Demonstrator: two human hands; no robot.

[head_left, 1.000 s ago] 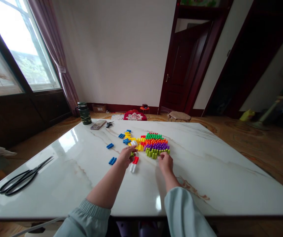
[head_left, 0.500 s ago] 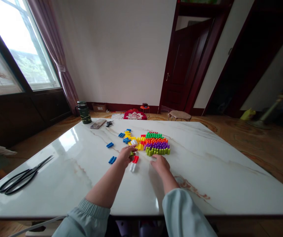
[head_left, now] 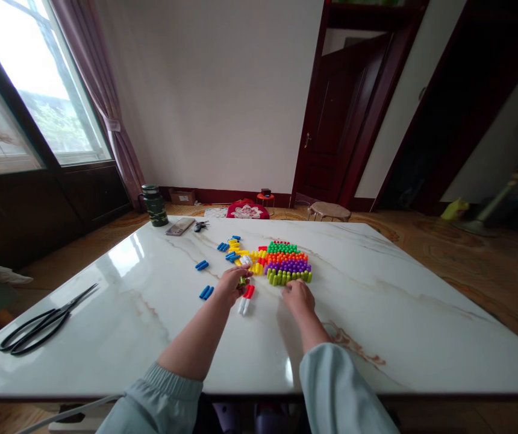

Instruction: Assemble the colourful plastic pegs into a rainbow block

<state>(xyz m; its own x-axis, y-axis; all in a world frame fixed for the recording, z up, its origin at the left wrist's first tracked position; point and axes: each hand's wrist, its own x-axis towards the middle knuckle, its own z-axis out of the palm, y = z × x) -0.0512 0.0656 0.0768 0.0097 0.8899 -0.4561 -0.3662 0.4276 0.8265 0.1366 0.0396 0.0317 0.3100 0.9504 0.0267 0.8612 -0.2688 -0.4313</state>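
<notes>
A block of small upright plastic pegs (head_left: 287,262) stands on the white marble table (head_left: 376,313), in rows of green, orange, purple and lime. My right hand (head_left: 299,296) rests just in front of the lime row with its fingers curled; whether it holds a peg is hidden. My left hand (head_left: 232,283) is closed around a lime peg beside a loose heap of yellow pegs (head_left: 246,258). A red-and-white peg pair (head_left: 246,299) lies right by my left hand.
Blue pegs (head_left: 205,293) lie scattered left of the hands. Black scissors (head_left: 37,324) lie near the table's left edge. A phone (head_left: 180,226), keys (head_left: 200,226) and a green camouflage mug (head_left: 155,206) sit at the far left corner.
My right hand drew back a little from the lime row, then moved up to it again. My left hand has stayed put.
</notes>
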